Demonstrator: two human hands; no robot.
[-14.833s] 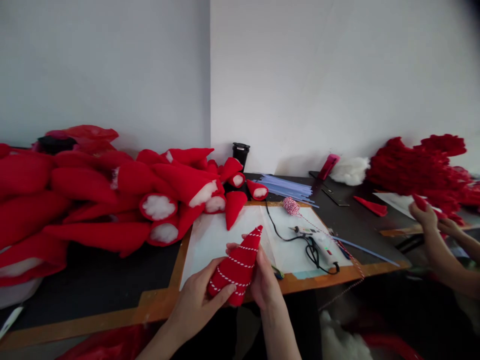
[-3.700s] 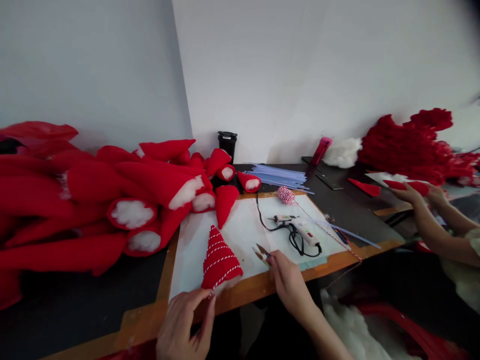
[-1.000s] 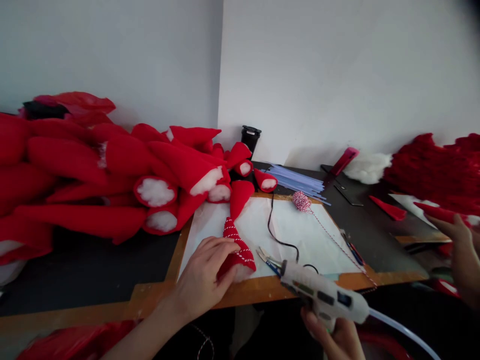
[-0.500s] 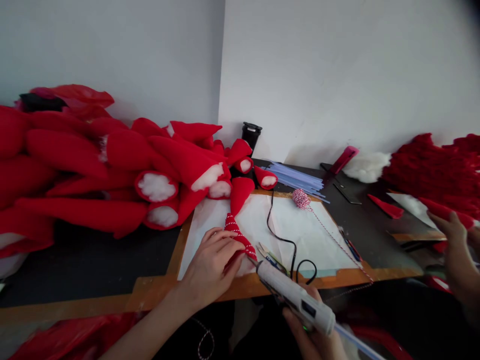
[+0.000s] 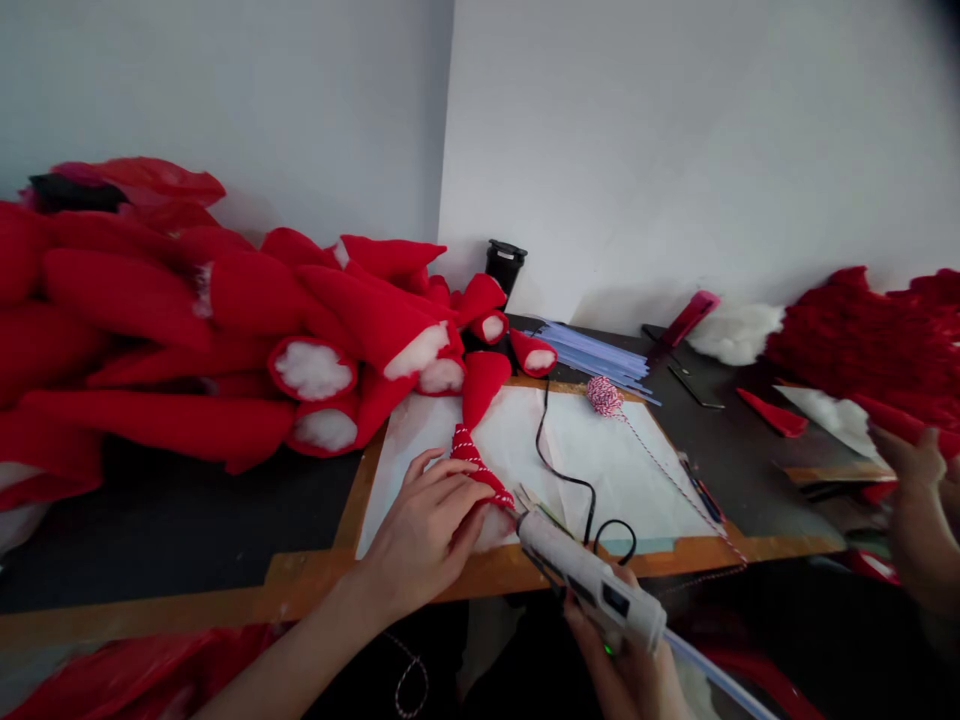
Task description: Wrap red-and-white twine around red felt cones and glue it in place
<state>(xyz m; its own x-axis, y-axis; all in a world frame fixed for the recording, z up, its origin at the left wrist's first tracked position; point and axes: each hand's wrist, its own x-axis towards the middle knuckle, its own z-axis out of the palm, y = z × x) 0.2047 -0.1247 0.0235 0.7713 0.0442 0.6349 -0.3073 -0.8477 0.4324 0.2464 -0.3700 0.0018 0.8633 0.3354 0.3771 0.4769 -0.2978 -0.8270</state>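
My left hand (image 5: 424, 530) has its fingers closed on a small red felt cone (image 5: 472, 458), which is wrapped in a spiral of red-and-white cord. White stuffing (image 5: 496, 524) shows at the cone's near, open end. My right hand (image 5: 637, 672) grips a white hot glue gun (image 5: 589, 578) with a long translucent glue stick (image 5: 712, 672) in its back. The gun's nozzle points at the cone's lower right edge; whether it touches, I cannot tell. Partly behind the gun lie small thread snips (image 5: 541, 508). A plain red cone (image 5: 484, 385) rests just beyond the wrapped one.
Stuffed red cones (image 5: 247, 300) are heaped on the left. A white sheet (image 5: 615, 470) covers the work area, crossed by a black cable (image 5: 559, 472). A cord ball (image 5: 604, 396), glue sticks (image 5: 592, 355) and white stuffing (image 5: 735, 332) lie behind. Another person's hand (image 5: 911, 465) is at right.
The glue gun's nozzle has shifted slightly right and up along the cone's end. More white stuffing shows there now. The other person's hand has moved a little.
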